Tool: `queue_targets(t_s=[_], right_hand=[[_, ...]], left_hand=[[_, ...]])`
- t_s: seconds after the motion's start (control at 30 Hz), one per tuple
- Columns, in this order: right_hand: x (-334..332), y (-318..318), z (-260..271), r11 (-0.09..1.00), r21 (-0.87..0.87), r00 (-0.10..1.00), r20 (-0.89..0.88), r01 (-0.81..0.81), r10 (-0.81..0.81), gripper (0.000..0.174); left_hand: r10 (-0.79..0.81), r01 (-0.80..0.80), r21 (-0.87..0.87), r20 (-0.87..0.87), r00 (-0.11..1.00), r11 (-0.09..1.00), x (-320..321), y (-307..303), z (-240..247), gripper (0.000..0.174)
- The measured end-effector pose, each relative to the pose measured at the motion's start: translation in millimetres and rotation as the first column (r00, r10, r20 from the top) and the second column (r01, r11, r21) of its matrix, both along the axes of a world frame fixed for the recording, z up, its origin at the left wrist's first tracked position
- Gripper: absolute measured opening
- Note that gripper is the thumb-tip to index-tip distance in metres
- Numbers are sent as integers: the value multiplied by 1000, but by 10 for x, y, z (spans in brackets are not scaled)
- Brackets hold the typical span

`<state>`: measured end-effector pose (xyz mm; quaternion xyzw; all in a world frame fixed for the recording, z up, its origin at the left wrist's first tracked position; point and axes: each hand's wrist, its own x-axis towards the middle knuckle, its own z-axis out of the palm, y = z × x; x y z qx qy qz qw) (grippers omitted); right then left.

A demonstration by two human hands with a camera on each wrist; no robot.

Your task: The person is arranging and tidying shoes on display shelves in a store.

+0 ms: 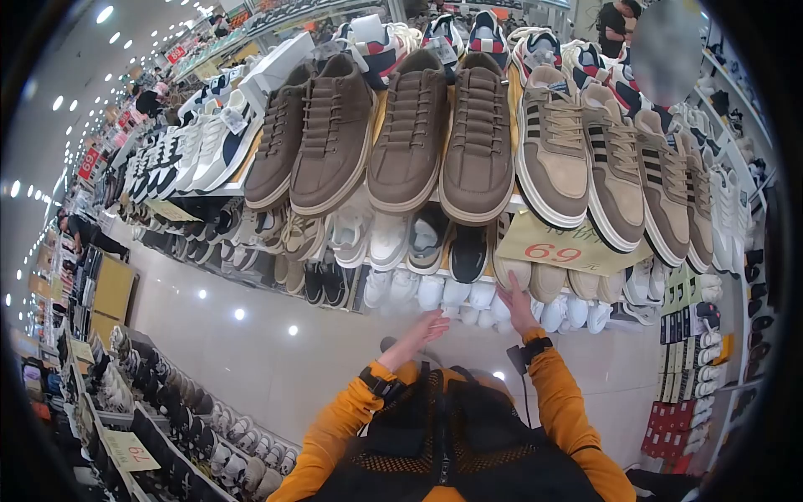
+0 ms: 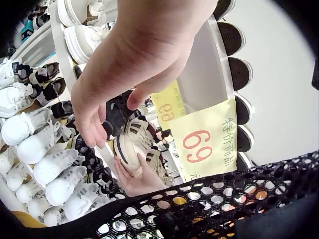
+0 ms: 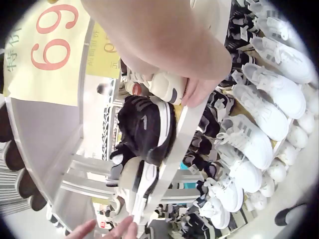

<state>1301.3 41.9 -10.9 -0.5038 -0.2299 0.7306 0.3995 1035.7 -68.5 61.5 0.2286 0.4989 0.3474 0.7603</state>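
Observation:
A beige shoe with dark stripes (image 2: 128, 148) sits on the shelf below the large brown shoes. Its toe (image 3: 167, 87) is gripped by my right hand (image 1: 520, 311), the thumb on one side and the fingers (image 3: 195, 91) on the other. In the left wrist view the right hand (image 2: 138, 180) holds this toe from below. My left hand (image 1: 423, 331) hangs in the air in front of the lower shelves, fingers loosely extended, holding nothing. Beside the beige shoe is a black shoe (image 3: 147, 128), which no hand touches.
Brown shoes (image 1: 408, 134) and tan striped shoes (image 1: 552, 151) stand on the top shelf, above a yellow price sign (image 1: 569, 248) at its front edge. White shoes (image 3: 259, 105) line a lower level. A further shoe rack (image 1: 188, 410) is at the lower left, across the shiny floor.

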Motion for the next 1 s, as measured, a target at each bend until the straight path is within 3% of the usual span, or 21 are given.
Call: queue_targets(t_s=[0.07, 0.2, 0.37, 0.5, 0.57, 0.63, 0.7, 0.73, 0.77, 0.8, 0.83, 0.87, 0.9, 0.97, 1.0], right_hand=[[-46, -28, 169, 980, -8, 977, 73, 201, -199, 70], [116, -379, 304, 980, -4, 979, -36, 201, -201, 67], [439, -1258, 713, 992, 21, 985, 119, 126, -127, 60], [790, -1912, 880, 978, -32, 955, 228, 204, -191, 58], [998, -2138, 1006, 993, -47, 938, 337, 105, -84, 60], [1191, -2242, 1121, 994, -49, 935, 347, 98, -75, 60], [1461, -2257, 1173, 979, -98, 891, 407, -176, 201, 61], [1542, -2218, 1222, 981, -98, 892, 410, -166, 192, 61], [1604, -2155, 1274, 949, -127, 841, 440, -289, 315, 62], [1652, -2078, 1307, 898, -159, 773, 462, -410, 434, 62], [1696, -1986, 1284, 898, -157, 774, 459, -412, 436, 62], [1723, -1881, 1232, 851, -175, 706, 489, -495, 512, 64], [1732, -1772, 1198, 796, -195, 630, 516, -573, 580, 66], [1605, -1479, 1437, 758, -205, 580, 531, -619, 618, 62], [1533, -1393, 1526, 722, -221, 526, 553, -656, 646, 59]], left_hand=[[4, -4, -4, -19, 1000, 1000, 10, 4, 35, 50], [-40, 41, 3, -45, 998, 999, 54, -7, 89, 51], [-129, 130, 70, -9, 992, 989, 245, 30, 127, 55], [-193, 231, 132, -252, 948, 964, 492, 77, 336, 74], [-241, 296, 139, -318, 917, 945, 608, 116, 291, 81], [-279, 429, 254, -465, 840, 867, 708, 166, 196, 94], [-326, 532, 289, -535, 779, 796, 756, 195, 165, 93], [-341, 615, 317, -611, 715, 722, 759, 224, 169, 92], [-344, 619, 318, -611, 713, 718, 745, 239, 207, 92], [-482, 646, 202, -515, 709, 736, 703, 235, 249, 90], [-596, 674, 83, -396, 698, 734, 647, 227, 308, 87], [-654, 729, 81, -381, 653, 680, 580, 212, 385, 83], [-652, 726, 75, -385, 654, 684, 484, 198, 400, 83], [-709, 753, 123, -268, 652, 646, 274, 118, 390, 78], [-679, 700, 69, -190, 709, 711, 193, 73, 331, 67]])
